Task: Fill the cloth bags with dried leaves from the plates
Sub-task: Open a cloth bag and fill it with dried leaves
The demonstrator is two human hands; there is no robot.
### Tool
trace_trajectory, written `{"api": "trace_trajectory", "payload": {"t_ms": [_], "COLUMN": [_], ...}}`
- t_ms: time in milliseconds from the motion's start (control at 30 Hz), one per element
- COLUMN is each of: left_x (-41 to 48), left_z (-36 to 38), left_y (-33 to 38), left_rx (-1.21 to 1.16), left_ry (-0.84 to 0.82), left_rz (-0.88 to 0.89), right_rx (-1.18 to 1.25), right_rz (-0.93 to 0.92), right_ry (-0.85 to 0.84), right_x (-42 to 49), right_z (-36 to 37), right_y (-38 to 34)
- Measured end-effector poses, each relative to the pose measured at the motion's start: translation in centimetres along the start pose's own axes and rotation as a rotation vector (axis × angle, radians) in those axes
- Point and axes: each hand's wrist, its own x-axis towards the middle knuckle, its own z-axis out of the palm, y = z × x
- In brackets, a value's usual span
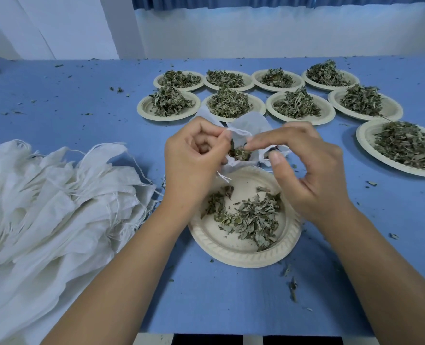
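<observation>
The person shows two hands and two arms. The left hand (pixel 194 160) and the right hand (pixel 311 175) are bare. The left forearm (pixel 136 265) and the right forearm (pixel 381 257) are bare too, right down to the bottom edge of the picture. The nails are short and plain. The right thumbnail (pixel 276 158) shows best, smooth and round.

On the table (pixel 231 295), the near plate (pixel 214 235) lies directly before me, with leaves (pixel 253 217) on it. Over its far edge, the cloth bag (pixel 250 127) is between my left hand (pixel 194 158) and my right hand (pixel 306 165). The pile of bags (pixel 44 195) lies to the left. Behind stand eight plates (pixel 145 108) in two rows, and the side plate (pixel 363 135) is at the right.
</observation>
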Motion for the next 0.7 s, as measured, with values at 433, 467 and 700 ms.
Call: {"api": "trace_trajectory", "payload": {"t_ms": [433,467,700], "left_x": [0.1,0.1,0.1], "left_z": [-0.3,-0.4,-0.2], "left_y": [0.1,0.1,0.1], "left_rx": [0.024,0.024,0.038], "left_ry": [0.069,0.078,0.073], "left_rz": [-0.028,-0.033,-0.032], "right_rx": [0.465,0.483,0.408], "right_rz": [0.422,0.536,0.625], "right_ry": [-0.23,-0.429,-0.797], "right_x": [0.8,0.8,0.5], "right_z": [-2.4,-2.6,-1.1], "right_y": [0.3,0.3,0.2]}}
